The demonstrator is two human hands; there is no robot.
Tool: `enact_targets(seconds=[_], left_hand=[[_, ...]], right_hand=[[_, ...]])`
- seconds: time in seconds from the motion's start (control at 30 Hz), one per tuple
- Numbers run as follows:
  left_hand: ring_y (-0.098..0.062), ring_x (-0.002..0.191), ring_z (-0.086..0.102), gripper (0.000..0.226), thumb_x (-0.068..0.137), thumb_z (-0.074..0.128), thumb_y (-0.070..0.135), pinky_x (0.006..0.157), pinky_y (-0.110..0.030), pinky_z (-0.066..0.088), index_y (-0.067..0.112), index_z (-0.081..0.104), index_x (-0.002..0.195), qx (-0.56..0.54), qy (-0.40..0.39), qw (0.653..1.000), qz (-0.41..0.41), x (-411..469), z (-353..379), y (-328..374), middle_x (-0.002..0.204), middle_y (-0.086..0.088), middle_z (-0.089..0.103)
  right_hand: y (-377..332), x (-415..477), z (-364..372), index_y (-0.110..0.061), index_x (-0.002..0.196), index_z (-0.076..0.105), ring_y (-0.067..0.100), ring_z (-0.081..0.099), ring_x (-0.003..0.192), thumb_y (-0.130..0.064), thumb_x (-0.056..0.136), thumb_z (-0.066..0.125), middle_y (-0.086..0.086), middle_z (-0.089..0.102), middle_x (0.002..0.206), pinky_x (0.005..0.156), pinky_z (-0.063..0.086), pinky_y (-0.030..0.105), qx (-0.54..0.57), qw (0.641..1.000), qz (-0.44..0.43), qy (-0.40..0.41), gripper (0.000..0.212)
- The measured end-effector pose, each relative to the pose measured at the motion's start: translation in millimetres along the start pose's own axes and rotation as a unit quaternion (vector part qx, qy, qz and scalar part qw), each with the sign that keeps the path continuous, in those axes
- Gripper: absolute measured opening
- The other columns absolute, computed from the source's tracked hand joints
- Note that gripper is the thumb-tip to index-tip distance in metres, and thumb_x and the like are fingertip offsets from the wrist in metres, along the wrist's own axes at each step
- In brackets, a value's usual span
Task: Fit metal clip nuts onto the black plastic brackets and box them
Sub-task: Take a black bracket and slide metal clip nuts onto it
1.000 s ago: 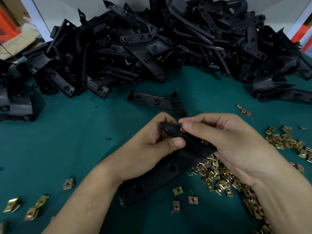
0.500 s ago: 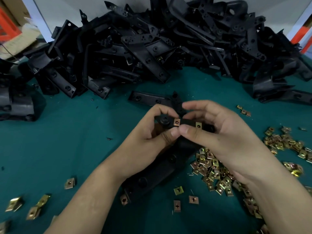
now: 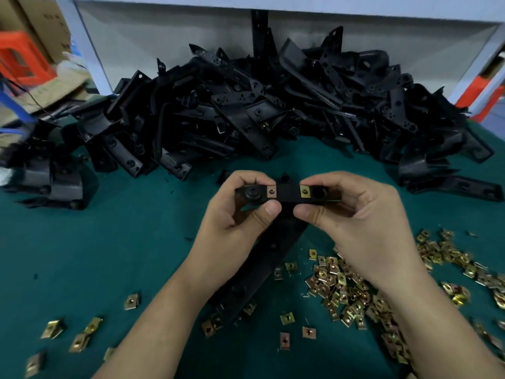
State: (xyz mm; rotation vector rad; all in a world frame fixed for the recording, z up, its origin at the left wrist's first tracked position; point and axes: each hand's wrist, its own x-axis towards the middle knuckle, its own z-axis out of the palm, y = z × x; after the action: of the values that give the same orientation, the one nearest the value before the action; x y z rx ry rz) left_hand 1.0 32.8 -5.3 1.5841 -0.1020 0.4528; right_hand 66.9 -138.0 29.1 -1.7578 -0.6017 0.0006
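Now: your left hand (image 3: 240,214) and right hand (image 3: 355,220) both pinch one black bracket (image 3: 288,191) at frame centre, thumbs under it and fingers over its top edge. Two nuts sit on its face: a copper-toned clip nut (image 3: 271,191) just above your left thumb, and a brass-toned clip nut (image 3: 304,191) just above your right. The bracket's long arm runs toward 7 o'clock between your wrists. Bracket heap (image 3: 259,119) at 12 o'clock on the green surface (image 3: 109,255). Loose nuts (image 3: 341,291) piled at 4 o'clock; stray nuts (image 3: 82,335) at 7 o'clock.
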Motion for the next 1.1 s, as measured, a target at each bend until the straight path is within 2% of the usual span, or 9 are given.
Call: enact_targets(seconds=[0.1, 0.23, 0.33, 0.43, 0.6, 0.67, 0.8, 1.0, 1.1], left_hand=[[-0.013, 0.095, 0.068, 0.029, 0.092, 0.068, 0.023, 0.081, -0.023, 0.054, 0.023, 0.061, 0.12, -0.052, -0.005, 0.998, -0.043, -1, -8, 15, 0.105, 0.005, 0.07], [-0.033, 0.112, 0.07, 0.043, 0.089, 0.072, 0.01, 0.081, -0.037, 0.061, 0.022, 0.061, 0.129, -0.171, -0.133, 0.961, -0.172, -5, -25, 40, 0.128, -0.011, 0.067], [-0.034, 0.112, 0.07, 0.035, 0.086, 0.071, 0.005, 0.082, -0.032, 0.061, 0.014, 0.066, 0.12, -0.169, -0.088, 0.968, -0.163, -6, -15, 52, 0.122, -0.016, 0.07], [-0.033, 0.106, 0.073, 0.03, 0.083, 0.071, 0.009, 0.086, -0.03, 0.06, 0.015, 0.072, 0.111, -0.161, -0.039, 0.975, -0.151, -9, 15, 60, 0.113, -0.016, 0.074], [-0.031, 0.099, 0.075, 0.023, 0.083, 0.072, 0.015, 0.085, -0.03, 0.061, 0.021, 0.072, 0.105, -0.153, -0.084, 0.97, -0.171, -20, 83, 70, 0.103, -0.012, 0.076], [-0.03, 0.096, 0.076, 0.017, 0.091, 0.07, 0.013, 0.082, -0.029, 0.061, 0.026, 0.072, 0.102, -0.141, -0.108, 0.965, -0.191, -27, 116, 72, 0.1, -0.009, 0.077], [-0.023, 0.087, 0.077, 0.019, 0.101, 0.06, 0.012, 0.073, -0.022, 0.06, 0.029, 0.069, 0.103, -0.103, -0.188, 0.955, -0.205, -46, 183, 78, 0.095, 0.001, 0.078], [-0.012, 0.092, 0.074, 0.034, 0.109, 0.041, 0.008, 0.078, -0.024, 0.058, 0.032, 0.062, 0.12, -0.04, -0.388, 0.907, -0.155, -80, 273, 82, 0.109, -0.003, 0.062], [-0.007, 0.091, 0.069, 0.036, 0.104, 0.048, 0.013, 0.083, -0.031, 0.06, 0.042, 0.064, 0.117, -0.031, -0.451, 0.879, -0.151, -99, 312, 77, 0.106, 0.005, 0.06]], right_hand=[[-16, 6, -4, -0.023, 0.099, 0.074, 0.011, 0.07, 0.09, -0.011, 0.076, 0.083, -0.007, 0.074, 0.092, 0.076, 0.052, 0.014, -0.005, 0.999, -0.039, 0.001, 0.027], [-34, 11, -26, -0.03, 0.099, 0.068, 0.01, 0.063, 0.08, -0.016, 0.08, 0.081, -0.006, 0.07, 0.091, 0.072, 0.051, 0.016, -0.024, 0.996, -0.07, 0.056, 0.026], [-39, 5, -46, -0.031, 0.096, 0.066, 0.01, 0.053, 0.068, -0.017, 0.082, 0.08, 0.002, 0.068, 0.087, 0.066, 0.046, 0.016, -0.005, 0.992, -0.063, 0.11, 0.025], [-45, -17, -68, -0.029, 0.097, 0.064, 0.007, 0.056, 0.07, -0.017, 0.084, 0.079, -0.004, 0.07, 0.085, 0.065, 0.047, 0.021, 0.005, 0.989, -0.057, 0.134, 0.024], [-54, -86, -121, -0.031, 0.099, 0.066, 0.007, 0.066, 0.08, -0.024, 0.08, 0.079, -0.007, 0.073, 0.094, 0.068, 0.051, 0.015, -0.009, 0.977, -0.039, 0.209, 0.024], [-55, -120, -144, -0.031, 0.099, 0.066, 0.007, 0.065, 0.079, -0.032, 0.077, 0.077, -0.005, 0.073, 0.093, 0.067, 0.051, 0.016, -0.008, 0.971, -0.02, 0.24, 0.024], [-54, -192, -187, -0.024, 0.099, 0.067, -0.001, 0.06, 0.071, -0.036, 0.083, 0.073, -0.009, 0.071, 0.084, 0.066, 0.045, 0.007, -0.025, 0.946, 0.007, 0.322, 0.021], [-48, -302, -235, -0.023, 0.104, 0.07, 0.014, 0.066, 0.09, -0.045, 0.085, 0.065, -0.001, 0.073, 0.096, 0.081, 0.052, 0.027, -0.023, 0.866, 0.114, 0.486, 0.029], [-51, -344, -250, -0.025, 0.099, 0.071, 0.019, 0.068, 0.095, -0.045, 0.083, 0.066, 0.0, 0.073, 0.098, 0.096, 0.051, 0.044, -0.027, 0.832, 0.149, 0.533, 0.026]])
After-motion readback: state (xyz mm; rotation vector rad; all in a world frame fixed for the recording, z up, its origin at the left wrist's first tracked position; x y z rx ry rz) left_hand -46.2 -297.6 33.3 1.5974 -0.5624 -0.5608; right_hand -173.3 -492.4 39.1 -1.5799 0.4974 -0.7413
